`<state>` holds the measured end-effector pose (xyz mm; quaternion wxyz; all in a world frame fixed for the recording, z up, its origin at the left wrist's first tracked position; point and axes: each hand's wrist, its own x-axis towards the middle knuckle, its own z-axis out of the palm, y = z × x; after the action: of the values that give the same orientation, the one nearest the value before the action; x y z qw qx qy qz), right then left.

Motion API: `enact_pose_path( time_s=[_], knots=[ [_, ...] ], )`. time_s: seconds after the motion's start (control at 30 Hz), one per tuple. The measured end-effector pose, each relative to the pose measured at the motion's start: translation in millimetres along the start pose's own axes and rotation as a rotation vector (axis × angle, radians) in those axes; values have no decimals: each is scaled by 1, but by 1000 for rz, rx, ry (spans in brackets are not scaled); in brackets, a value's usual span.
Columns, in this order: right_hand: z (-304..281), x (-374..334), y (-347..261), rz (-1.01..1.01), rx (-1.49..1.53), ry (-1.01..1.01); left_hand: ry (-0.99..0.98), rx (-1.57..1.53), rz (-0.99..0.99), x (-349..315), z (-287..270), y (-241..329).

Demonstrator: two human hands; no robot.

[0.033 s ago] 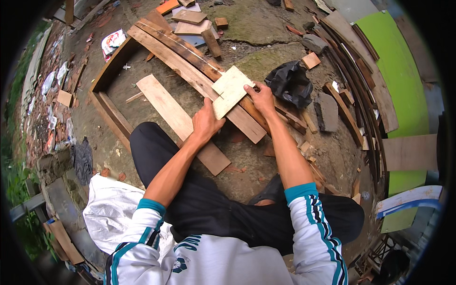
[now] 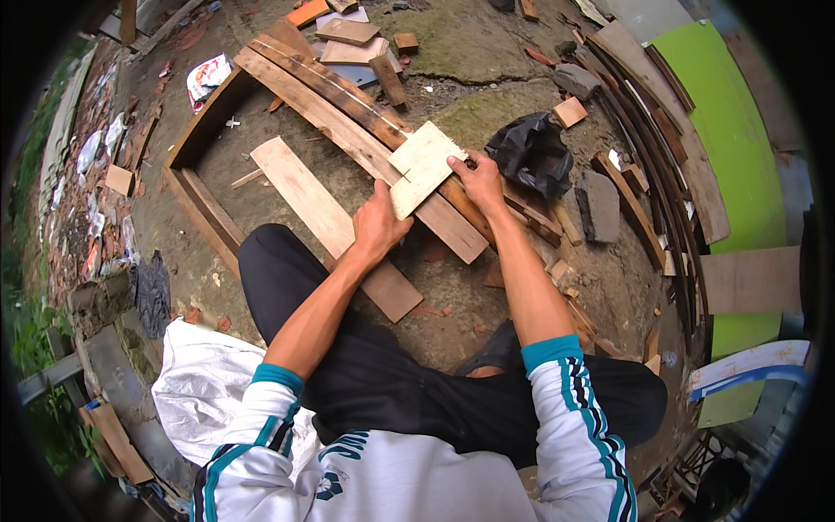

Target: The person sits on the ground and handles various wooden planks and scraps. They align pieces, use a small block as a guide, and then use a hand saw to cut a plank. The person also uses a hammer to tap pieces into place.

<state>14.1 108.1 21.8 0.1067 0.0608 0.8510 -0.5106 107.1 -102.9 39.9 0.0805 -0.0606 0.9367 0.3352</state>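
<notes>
A small pale square wood piece (image 2: pixel 424 165) lies on a long brown plank (image 2: pixel 348 130) that runs diagonally across the ground. My left hand (image 2: pixel 378 228) grips the piece's lower corner, with the thumb on top. At the piece's right edge, my right hand (image 2: pixel 477 178) holds it with curled fingers. A second, lighter plank (image 2: pixel 313 204) lies loose beside my left hand, its near end by my knee. I sit on the ground in dark trousers.
A black plastic bag (image 2: pixel 535 155) lies just right of my right hand. A wooden frame (image 2: pixel 204 217) sits at the left, wood offcuts (image 2: pixel 348 33) at the top, stacked boards and a green panel (image 2: pixel 722 130) at the right, a white sack (image 2: pixel 204 383) at the lower left.
</notes>
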Motion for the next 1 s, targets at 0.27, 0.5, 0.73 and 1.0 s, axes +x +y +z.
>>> enact_pose_path(
  time_s=[0.27, 0.5, 0.73, 1.0],
  knots=[
    [5, 18, 6, 4, -14, 16, 14, 21, 9, 8, 2, -3],
    [8, 22, 13, -11, 19, 32, 21, 13, -10, 11, 4, -5],
    [9, 25, 13, -1, 20, 14, 50, 23, -12, 10, 3, -3],
    [10, 18, 7, -42, -10, 64, 19, 13, -31, 11, 0, -2]
  ],
)
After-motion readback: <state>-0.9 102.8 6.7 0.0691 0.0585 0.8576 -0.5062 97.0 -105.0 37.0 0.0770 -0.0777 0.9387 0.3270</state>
